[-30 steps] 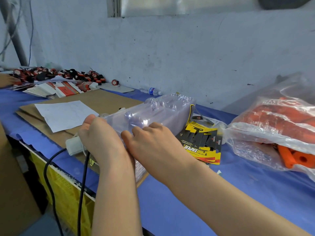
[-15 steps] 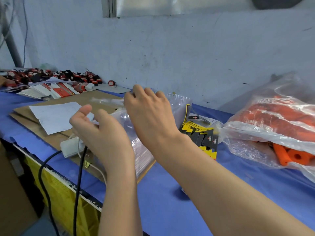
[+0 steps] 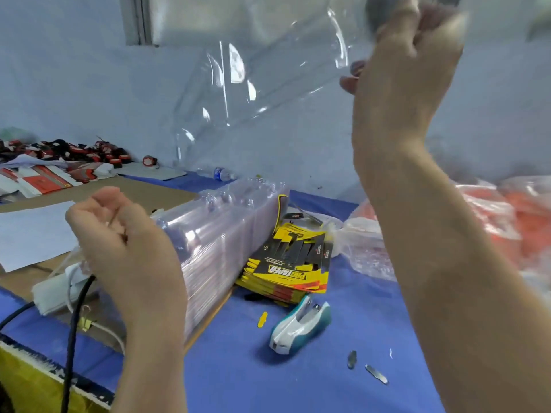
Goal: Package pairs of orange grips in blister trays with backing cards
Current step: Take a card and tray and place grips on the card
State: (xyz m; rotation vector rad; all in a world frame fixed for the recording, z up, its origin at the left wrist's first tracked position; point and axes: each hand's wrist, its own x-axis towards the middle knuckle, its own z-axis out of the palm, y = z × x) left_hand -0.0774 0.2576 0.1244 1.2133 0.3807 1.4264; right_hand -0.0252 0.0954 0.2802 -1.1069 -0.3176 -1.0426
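High above the table, the right hand [image 3: 408, 67] holds a blister tray [image 3: 262, 84] slanting down-left.

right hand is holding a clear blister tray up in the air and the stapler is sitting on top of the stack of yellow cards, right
Not quite. The right hand does hold a clear blister tray up in the air, but in the head view the stapler lies on the blue table cover, in front of the stack of yellow cards, not on it.

Stack of yellow-and-black printed backing cards [image 3: 287, 263]: top card reads "PRO TAPER", upside down from this view. Smaller line above it is probably "SYNERGY", too blurred to confirm. Blue label on clear plastic water bottle [image 3: 220, 173]: unreadable.
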